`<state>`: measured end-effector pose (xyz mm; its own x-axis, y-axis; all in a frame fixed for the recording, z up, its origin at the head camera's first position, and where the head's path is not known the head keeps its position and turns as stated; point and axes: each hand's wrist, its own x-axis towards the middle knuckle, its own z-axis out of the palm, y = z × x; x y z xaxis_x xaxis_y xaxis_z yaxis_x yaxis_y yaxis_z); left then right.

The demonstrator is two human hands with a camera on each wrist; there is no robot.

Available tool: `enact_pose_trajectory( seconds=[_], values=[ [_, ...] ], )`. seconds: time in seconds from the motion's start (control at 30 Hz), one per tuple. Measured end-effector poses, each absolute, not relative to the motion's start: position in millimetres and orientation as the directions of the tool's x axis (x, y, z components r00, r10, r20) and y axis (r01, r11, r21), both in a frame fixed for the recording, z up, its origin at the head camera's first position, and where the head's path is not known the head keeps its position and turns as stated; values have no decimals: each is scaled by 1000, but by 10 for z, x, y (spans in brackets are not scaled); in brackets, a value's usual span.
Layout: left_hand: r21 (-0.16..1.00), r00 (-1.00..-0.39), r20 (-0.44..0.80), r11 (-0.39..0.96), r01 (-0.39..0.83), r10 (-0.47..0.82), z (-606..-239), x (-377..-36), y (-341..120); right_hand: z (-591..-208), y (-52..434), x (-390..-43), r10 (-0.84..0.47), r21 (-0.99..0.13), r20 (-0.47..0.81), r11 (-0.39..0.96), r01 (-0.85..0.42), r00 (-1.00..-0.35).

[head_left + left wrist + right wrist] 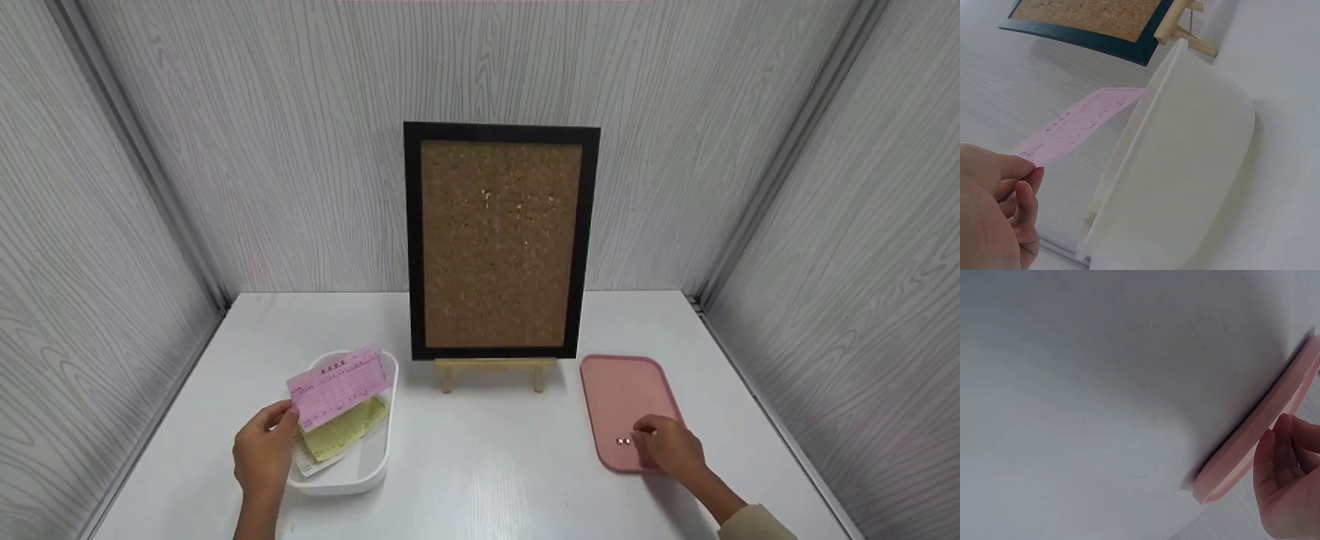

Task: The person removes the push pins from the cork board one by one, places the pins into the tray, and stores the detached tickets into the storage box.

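Observation:
My left hand pinches a pink printed paper slip at its lower left corner, thumb against fingers. The slip hangs tilted over a white plastic bin. Inside the bin lie a yellow slip and a white one, partly covered by the pink slip. Over the lower part of a pink tray, my right hand has its fingers bent and fingertips close together, beside two small shiny metal pieces. Whether a small piece is between those fingertips I cannot tell.
At the back centre a black-framed cork board stands on a small wooden easel. A few small shiny specks show on its upper half. Patterned light panels enclose the white table at the back and both sides.

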<state>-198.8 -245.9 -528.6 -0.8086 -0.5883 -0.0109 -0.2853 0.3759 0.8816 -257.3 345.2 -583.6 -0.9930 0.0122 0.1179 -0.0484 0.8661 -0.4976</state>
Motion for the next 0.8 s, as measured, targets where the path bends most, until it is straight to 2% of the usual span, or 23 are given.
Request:
enact_pose_trajectory(
  seconds=[0.3, 0.8],
  values=[
    [827, -842, 1, 474, -303, -540, -5358, -2083, -2510, -5831, 3477, -2563, 17, -453, 15, 891, 8, -1000],
    [757, -838, 35, 561, -334, -545, -5415, -2170, -2583, -5805, 3457, -2533, 61, -466, 5, 884, 51, -998]
  ],
)
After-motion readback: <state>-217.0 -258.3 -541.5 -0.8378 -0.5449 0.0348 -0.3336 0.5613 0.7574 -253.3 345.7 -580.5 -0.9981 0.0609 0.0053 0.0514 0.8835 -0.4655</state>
